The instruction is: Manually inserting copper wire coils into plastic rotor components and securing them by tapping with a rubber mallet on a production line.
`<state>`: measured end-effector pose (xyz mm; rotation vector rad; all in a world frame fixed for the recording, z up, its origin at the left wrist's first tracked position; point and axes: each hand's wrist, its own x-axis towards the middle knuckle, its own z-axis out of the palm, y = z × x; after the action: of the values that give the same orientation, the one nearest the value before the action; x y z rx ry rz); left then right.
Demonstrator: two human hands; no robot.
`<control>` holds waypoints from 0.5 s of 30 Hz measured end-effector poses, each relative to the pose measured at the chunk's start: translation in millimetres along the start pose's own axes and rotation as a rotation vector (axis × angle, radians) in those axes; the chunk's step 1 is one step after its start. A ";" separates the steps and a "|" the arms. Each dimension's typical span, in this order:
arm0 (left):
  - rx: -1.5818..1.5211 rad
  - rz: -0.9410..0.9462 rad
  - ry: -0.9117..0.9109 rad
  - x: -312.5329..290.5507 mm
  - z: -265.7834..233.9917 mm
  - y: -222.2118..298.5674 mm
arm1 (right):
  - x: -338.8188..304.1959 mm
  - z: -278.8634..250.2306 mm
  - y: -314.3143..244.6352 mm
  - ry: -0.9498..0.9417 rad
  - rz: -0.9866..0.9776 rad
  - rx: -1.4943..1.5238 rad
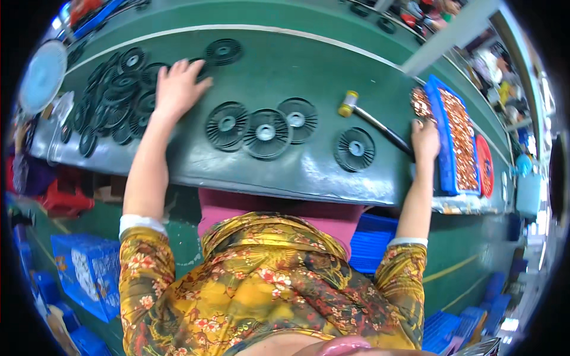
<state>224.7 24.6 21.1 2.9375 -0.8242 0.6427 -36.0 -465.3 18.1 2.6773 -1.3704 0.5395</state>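
Observation:
My left hand point(180, 89) reaches over the bench with fingers spread, touching or just above a black slotted disc point(205, 72) that it partly covers. A heap of similar black discs point(116, 98) lies to its left, and another disc point(224, 51) sits beyond it. Three discs with pale hubs point(265, 133) overlap mid-bench, and a single disc point(355, 149) rests to their right. My right hand point(426, 141) is beside a small pile of copper-coloured parts point(421, 102), its fingers curled together; what they pinch is too small to tell. A hammer with a yellow head point(380, 123) lies just left of that hand.
A blue tray point(446, 154) full of copper-coloured parts stands at the right, with a red round tray point(485, 166) beyond it. A slanting pale post point(451, 38) rises at the back right. Blue crates point(89, 273) are on the floor below the green bench point(285, 65).

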 end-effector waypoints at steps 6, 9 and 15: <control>-0.317 -0.220 0.063 -7.3 -14.4 1.8 | -12.0 -3.0 -5.4 -0.012 -0.053 0.133; -0.444 -0.141 0.221 -14.5 -8.6 10.0 | -7.3 -4.7 4.9 -0.008 -0.041 0.294; -0.692 -0.006 0.462 -39.5 -32.5 66.0 | -2.1 4.9 5.2 0.097 -0.116 0.447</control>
<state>148.5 -8.4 29.5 2.0671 -0.7776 0.7919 -39.9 -467.9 12.4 2.9923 -1.1726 1.0573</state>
